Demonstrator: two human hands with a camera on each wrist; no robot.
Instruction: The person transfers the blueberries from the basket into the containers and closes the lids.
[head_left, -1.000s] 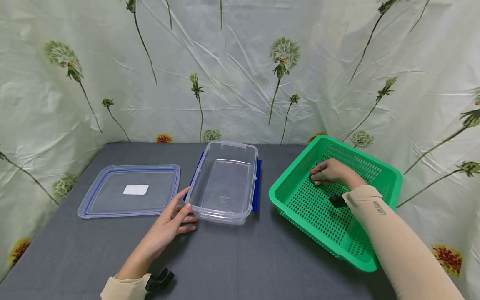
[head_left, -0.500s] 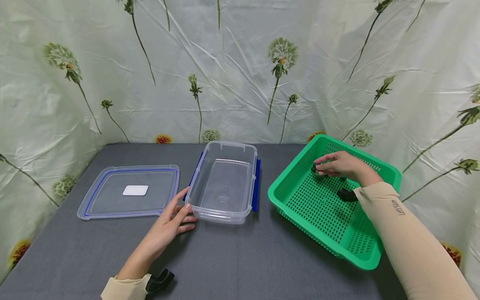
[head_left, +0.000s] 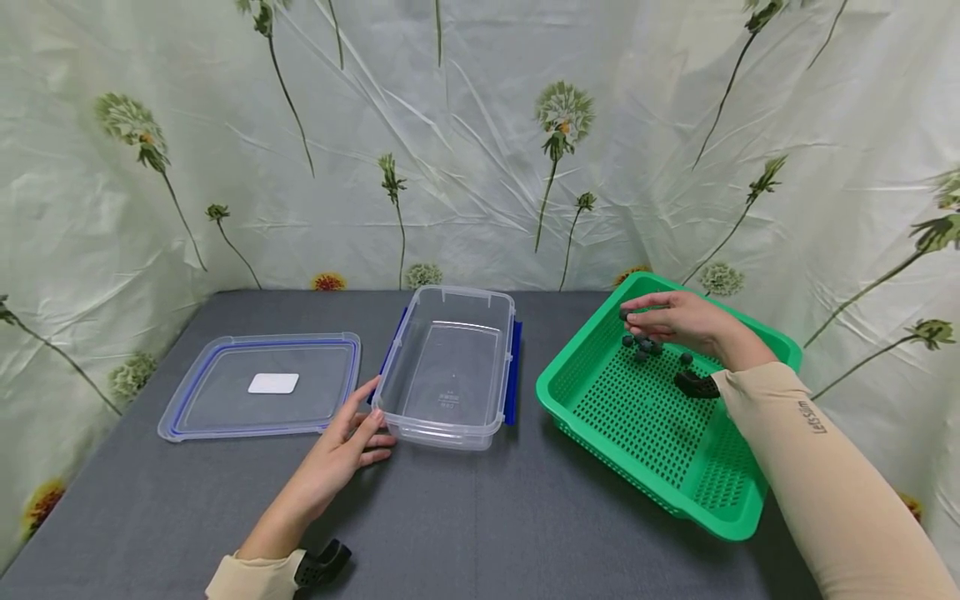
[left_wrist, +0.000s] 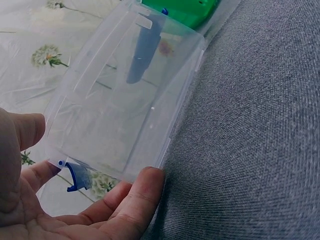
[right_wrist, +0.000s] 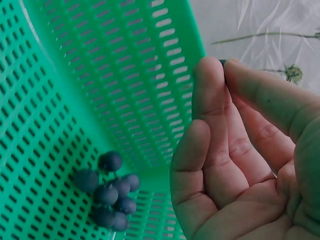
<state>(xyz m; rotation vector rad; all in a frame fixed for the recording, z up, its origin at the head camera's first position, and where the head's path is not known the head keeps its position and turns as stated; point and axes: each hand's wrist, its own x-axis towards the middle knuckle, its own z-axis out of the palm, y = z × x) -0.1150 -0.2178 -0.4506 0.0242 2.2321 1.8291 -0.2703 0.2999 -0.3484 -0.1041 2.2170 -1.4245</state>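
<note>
In the head view, my left hand [head_left: 341,454] touches the near left corner of a clear plastic food container [head_left: 450,367] with blue side latches. Thumb and fingers rest spread against that corner, fairly straight. My right hand [head_left: 686,321] pinches a blueberry [head_left: 625,314] between thumb and fingertips, above the far left part of a green plastic basket [head_left: 577,417]. Only a sliver of that berry shows between the fingertips in the right wrist view. Below the hand, several more blueberries [right_wrist: 106,194] lie clustered on the basket floor. One blueberry [head_left: 686,359] sits apart, near the wrist.
A clear lid [head_left: 217,408] with a blue seal and a white label lies flat left of the container. Grey cloth [head_left: 465,517] covers the table. Behind it hangs a pale curtain [head_left: 472,167] with a dandelion print. Each wrist wears a black device.
My right hand has risen from the basket floor towards its far rim with a blueberry between the fingertips, uncovering the berries below. My left hand stays at the container's corner.
</note>
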